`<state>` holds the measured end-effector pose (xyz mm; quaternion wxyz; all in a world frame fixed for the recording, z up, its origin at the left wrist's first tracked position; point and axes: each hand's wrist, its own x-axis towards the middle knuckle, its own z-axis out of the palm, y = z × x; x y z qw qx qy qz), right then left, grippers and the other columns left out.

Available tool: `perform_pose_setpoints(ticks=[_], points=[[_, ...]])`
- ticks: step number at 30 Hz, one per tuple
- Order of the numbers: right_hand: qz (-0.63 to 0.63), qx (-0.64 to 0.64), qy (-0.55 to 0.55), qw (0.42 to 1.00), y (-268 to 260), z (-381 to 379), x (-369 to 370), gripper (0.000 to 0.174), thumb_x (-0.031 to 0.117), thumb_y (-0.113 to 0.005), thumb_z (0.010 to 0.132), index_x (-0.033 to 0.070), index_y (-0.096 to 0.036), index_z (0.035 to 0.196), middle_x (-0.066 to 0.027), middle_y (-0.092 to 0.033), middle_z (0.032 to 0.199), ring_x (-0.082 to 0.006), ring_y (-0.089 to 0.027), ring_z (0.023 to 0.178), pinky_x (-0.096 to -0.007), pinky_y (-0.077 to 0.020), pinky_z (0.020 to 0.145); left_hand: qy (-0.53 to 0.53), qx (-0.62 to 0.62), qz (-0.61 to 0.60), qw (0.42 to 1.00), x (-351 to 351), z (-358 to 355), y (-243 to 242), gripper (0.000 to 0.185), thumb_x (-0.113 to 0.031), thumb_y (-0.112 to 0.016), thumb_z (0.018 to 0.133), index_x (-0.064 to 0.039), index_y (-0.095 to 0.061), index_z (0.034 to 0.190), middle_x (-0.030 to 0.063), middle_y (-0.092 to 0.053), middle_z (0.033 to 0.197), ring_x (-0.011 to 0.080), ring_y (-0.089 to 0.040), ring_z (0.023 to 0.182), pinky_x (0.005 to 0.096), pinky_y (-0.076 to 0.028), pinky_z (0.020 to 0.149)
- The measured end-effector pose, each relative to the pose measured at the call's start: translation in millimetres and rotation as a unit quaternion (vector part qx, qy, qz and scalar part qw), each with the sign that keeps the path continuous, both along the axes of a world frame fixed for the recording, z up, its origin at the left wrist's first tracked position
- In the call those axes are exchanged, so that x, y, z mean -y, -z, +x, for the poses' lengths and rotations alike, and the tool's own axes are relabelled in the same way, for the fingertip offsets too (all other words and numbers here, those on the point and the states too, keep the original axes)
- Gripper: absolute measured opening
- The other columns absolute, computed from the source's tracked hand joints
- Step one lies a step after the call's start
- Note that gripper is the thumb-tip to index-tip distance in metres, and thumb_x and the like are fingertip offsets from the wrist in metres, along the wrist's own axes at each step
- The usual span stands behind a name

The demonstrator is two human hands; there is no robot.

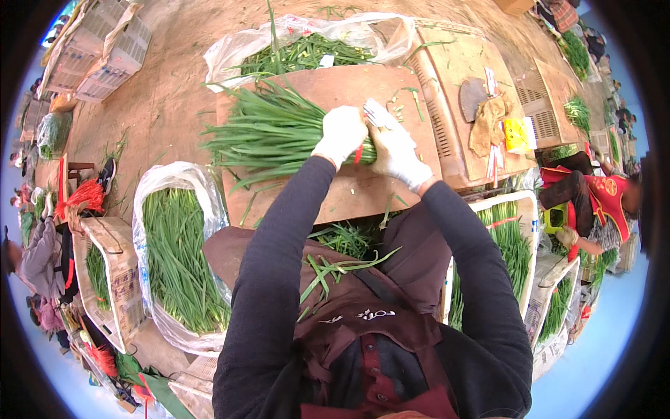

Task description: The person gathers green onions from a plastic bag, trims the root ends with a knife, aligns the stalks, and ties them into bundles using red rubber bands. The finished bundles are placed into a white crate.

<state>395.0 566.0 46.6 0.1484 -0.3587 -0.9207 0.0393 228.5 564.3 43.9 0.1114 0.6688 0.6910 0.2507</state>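
A bundle of long green leaf vegetables, probably Chinese chives [272, 133], lies across a brown board [335, 201] in front of me, its leaf tips to the left. My left hand [343, 133], in a white knit glove, grips it from above near the stem end. A red band [358, 154] circles the stems between my hands. My right hand [392, 146], gloved too, cups the stem end at the right. Pale strips with dark lines show at its fingertips; what they are is unclear. The glove covers most of the stem ends.
Behind the board is a plastic-lined container [230, 52] of loose greens. Greens fill a lined crate [178, 256] at left and a white crate [502, 230] at right. A side board [455, 52] holds a brown cloth [487, 125] and yellow packet [515, 136]. People sit at both sides.
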Motion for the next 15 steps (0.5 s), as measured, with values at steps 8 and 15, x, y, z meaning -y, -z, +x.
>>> perform_pose_setpoints(ticks=[8,15], points=[[-0.141,-0.167,-0.006,0.976,-32,-11,-7,0.059,0.036,-0.074,0.083,0.002,-0.058,0.128,-0.0261,-0.061,0.131,-0.0371,-0.057,0.126,-0.041,-0.0444,0.107,-0.049,0.076,0.068,0.994,24,0,25,0.02,-0.026,-0.065,0.09,-0.008,-0.072,0.085,0.018,-0.07,0.078,0.0389,-0.069,0.078,0.0495,-0.054,0.071],[-0.343,-0.139,0.084,0.925,27,-37,-21,0.028,0.018,-0.06,0.098,-0.001,-0.067,0.117,-0.018,-0.069,0.12,-0.0285,-0.066,0.109,-0.0323,-0.0494,0.099,-0.045,0.222,0.113,0.967,39,-6,42,0.016,-0.018,-0.066,0.09,-0.002,-0.07,0.09,0.0188,-0.068,0.084,0.0395,-0.066,0.081,0.0449,-0.053,0.075]])
